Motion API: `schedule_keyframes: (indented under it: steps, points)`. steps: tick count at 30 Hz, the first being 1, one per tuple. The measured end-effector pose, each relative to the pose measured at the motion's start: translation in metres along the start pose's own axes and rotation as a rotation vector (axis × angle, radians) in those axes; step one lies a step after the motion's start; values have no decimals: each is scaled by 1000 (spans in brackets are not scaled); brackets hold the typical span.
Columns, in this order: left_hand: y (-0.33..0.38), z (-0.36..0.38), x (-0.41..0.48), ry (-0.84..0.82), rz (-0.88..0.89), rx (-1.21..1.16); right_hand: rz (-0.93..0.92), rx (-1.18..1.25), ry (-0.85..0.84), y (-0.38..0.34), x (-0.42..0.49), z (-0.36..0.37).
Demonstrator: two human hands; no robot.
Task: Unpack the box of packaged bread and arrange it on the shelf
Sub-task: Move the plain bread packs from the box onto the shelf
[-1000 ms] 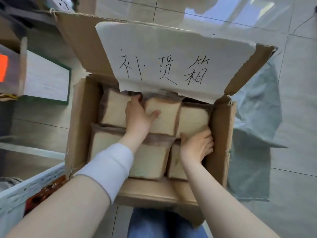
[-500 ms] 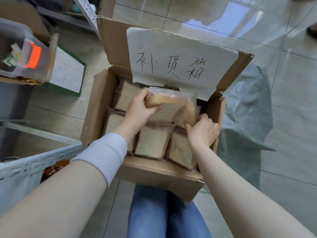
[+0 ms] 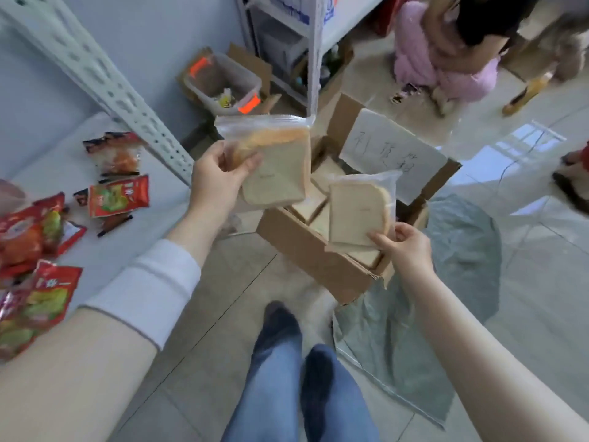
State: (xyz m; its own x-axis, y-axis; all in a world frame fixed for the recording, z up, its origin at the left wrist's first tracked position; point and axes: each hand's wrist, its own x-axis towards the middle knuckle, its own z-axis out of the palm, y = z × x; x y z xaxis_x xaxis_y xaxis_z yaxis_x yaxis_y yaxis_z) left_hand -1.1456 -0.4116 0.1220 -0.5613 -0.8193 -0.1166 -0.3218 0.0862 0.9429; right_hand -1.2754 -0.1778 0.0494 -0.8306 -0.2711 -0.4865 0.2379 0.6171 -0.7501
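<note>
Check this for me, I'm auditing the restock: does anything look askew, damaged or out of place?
The red snack packets lie scattered at mixed angles on the white shelf, not in rows. The cardboard box has a near corner that looks bent and split. The two held bread packs look intact.

Bright daylight, floor [image 3: 526,148] glare, motion blur

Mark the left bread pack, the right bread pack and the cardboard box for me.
left bread pack [image 3: 280,173]: head view, on the pale face of the slice.
right bread pack [image 3: 357,212]: head view, on the middle of the slice.
cardboard box [image 3: 306,253]: head view, on its near outer wall.
</note>
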Motion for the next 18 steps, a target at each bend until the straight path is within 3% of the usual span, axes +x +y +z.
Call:
schedule_keyframes:
  steps: [10, 18]
  points:
    - [90, -327, -136, 544, 116, 45, -373, -16, -453, -183, -209, 117]
    - [78, -535, -192, 777, 145, 40, -647, -10, -670, -304, -336, 274]
